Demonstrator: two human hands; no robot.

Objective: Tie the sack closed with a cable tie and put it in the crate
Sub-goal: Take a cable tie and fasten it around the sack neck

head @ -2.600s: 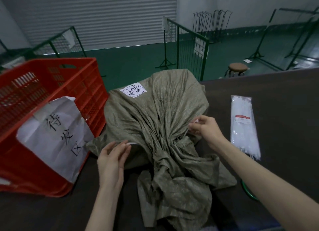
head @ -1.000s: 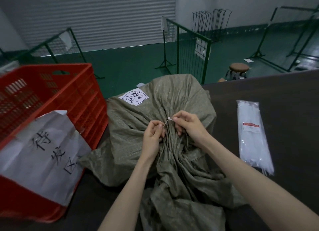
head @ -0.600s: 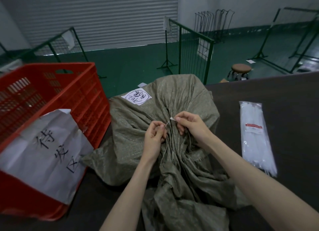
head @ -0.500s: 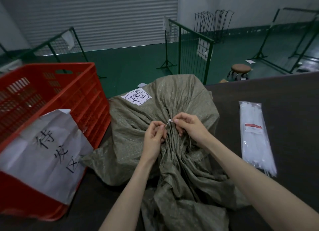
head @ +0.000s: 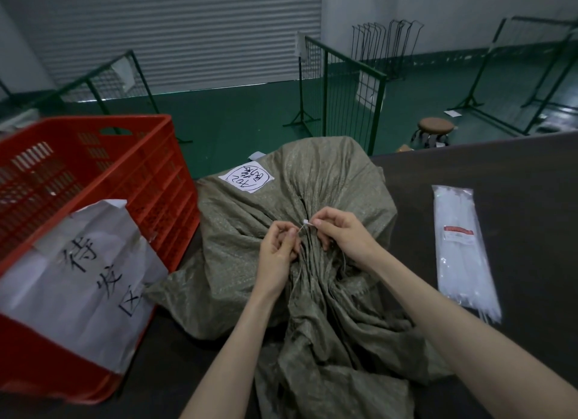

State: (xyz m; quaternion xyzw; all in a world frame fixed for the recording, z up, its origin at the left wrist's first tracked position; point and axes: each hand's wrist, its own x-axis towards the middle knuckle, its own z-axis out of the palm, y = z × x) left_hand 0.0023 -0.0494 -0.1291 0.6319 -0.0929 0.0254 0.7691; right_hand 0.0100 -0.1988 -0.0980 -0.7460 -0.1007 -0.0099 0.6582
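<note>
- A grey-green woven sack lay on a dark surface, with its bunched neck towards the person and a white handwritten label on top.
- The left hand pinched the thin strap of a white cable tie at the gathered neck.
- The right hand, just beside it, pinched the tie's small head.
- A red crate stood just left of the sack, a paper sign taped to its side.
- A clear pack of cable ties lay on the surface to the right, apart from the sack.
</note>
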